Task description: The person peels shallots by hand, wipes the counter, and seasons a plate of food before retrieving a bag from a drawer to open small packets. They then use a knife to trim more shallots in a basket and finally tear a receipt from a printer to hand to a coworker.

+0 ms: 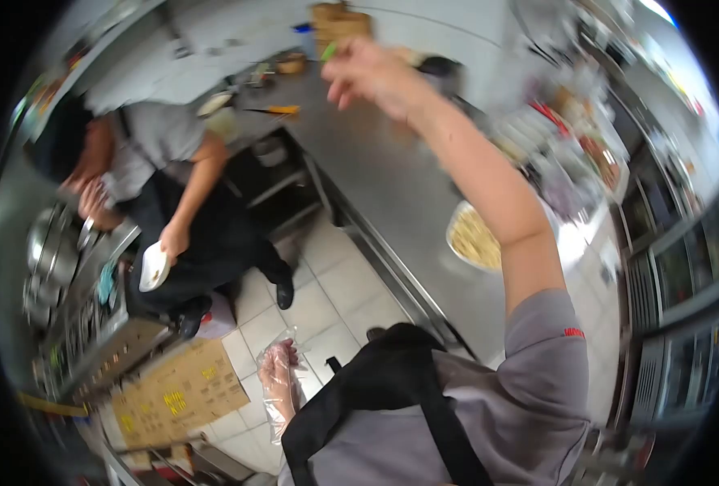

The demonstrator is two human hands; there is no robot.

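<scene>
Green scrap (pixel 329 51) in right hand (pixel 372 74); left hand (pixel 278 377) gloved.

No lettering, number or brand can be read with certainty anywhere in this view, since motion blur and lens distortion smear every printed surface. Yellow printed marks stand in several patches on the flattened brown cardboard box (pixel 183 394) lying on the tiled floor at lower left, but their characters cannot be made out. A small red mark, probably a logo or word, sits on the grey sleeve (pixel 572 332) at the upper arm, too small to decipher.
</scene>
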